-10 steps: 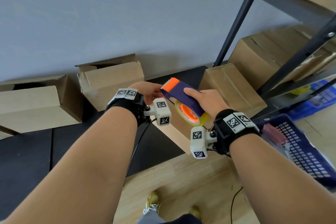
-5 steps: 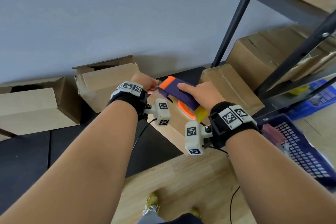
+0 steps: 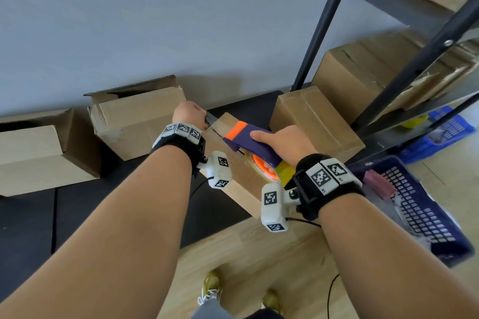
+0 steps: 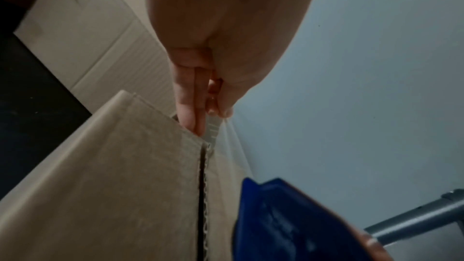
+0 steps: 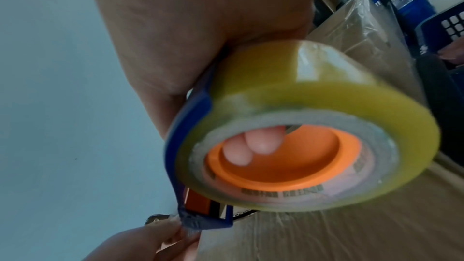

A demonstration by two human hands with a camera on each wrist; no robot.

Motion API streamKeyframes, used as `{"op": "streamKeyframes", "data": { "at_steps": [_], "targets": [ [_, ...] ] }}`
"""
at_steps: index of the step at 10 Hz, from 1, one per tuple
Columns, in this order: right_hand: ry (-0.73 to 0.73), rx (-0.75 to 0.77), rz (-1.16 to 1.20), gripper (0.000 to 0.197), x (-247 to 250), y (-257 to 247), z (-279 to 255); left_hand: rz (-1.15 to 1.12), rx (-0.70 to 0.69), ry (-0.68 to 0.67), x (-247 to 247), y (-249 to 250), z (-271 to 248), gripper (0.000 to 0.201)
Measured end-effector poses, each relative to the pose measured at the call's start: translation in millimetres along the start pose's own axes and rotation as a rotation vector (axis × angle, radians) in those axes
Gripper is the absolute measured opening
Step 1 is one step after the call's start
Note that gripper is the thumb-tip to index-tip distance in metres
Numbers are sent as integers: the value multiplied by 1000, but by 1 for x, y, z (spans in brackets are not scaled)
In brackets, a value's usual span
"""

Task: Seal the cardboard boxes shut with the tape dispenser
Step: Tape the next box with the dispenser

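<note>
**Q:** Fig. shows what, re: hands & tool?

**A:** Right hand (image 3: pixel 282 146) wraps the tape dispenser (image 3: pixel 255 149), thumb along its top, fingertips (image 5: pixel 251 146) tucked inside the orange core. Left hand (image 3: pixel 188 115) pinches the free tape end (image 4: pixel 213 130) btwn thumb & fingers, just past the far edge of the cardboard box (image 3: pixel 243 181).

**Q:** Where's the box vs. the hands?

**A:** Directly under both. Its centre seam (image 4: pixel 202 195) is not yet covered & runs lengthwise from the near side, below the right hand, out to the left hand at the far end. The pulled strip spans the gap btwn the two hands, roughly over that seam.

**Q:** Which hand is nearer the start pt.?

**A:** Left; it sits at the far edge where the tape should anchor. Whether the end already touches cardboard is prob. not, but the wrist view is too dim to be sure.

**Q:** Next move hinges on?

**A:** Likely keeping the strip parallel to the seam's long axis while the dispenser draws back toward the body.
</note>
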State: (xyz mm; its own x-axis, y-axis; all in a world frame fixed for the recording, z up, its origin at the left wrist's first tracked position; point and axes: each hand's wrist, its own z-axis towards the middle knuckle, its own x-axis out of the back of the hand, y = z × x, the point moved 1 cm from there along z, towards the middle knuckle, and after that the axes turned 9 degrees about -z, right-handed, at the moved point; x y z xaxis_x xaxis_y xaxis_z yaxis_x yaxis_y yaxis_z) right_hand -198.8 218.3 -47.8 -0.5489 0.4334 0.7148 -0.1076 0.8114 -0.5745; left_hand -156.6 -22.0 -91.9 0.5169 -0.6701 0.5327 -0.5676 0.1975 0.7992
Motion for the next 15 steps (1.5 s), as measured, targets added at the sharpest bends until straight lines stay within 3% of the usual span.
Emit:
{"op": "streamKeyframes", "data": {
  "at_steps": [1, 2, 4, 6, 7, 10, 11, 12, 13, 14, 15],
  "targets": [
    [29, 7, -37, 54, -1, 1, 1, -40, 24, -3, -4, -4, 5, 25],
    [12, 8, -43, 56, -4, -3, 8, -53, 61, -30, -5, -9, 10, 17],
    [-15, 1, -61, 61, -7, -11, 14, -47, 99, -77, -2, -16, 15, 35],
    [-23, -16, -70, 59, -5, -16, 14, -42, 76, -91, -4, -19, 14, 12],
    [-33, -17, -76, 47, -3, -16, 13, -18, 54, -89, -6, -19, 16, 19],
    [-20, -22, -77, 54, -2, -19, 9, 323, 22, -220, -10, -23, 2, 37],
    [-19, -28, -86, 54, -2, -20, 7, 348, 66, -176, -11, -19, -4, 39],
    [-22, -17, -93, 46, -4, -24, 7, 309, -63, -76, -9, -19, -3, 39],
    [-14, -7, -81, 44, -5, -28, 5, 236, -285, 41, -9, -17, -15, 33],
    [-11, -12, -33, 42, -4, -32, 3, 540, -420, -93, -15, -11, -39, 38],
    [-61, -30, -31, 47, -1, -34, -1, 679, -533, -154, -17, -18, -49, 39]
  ]
}}
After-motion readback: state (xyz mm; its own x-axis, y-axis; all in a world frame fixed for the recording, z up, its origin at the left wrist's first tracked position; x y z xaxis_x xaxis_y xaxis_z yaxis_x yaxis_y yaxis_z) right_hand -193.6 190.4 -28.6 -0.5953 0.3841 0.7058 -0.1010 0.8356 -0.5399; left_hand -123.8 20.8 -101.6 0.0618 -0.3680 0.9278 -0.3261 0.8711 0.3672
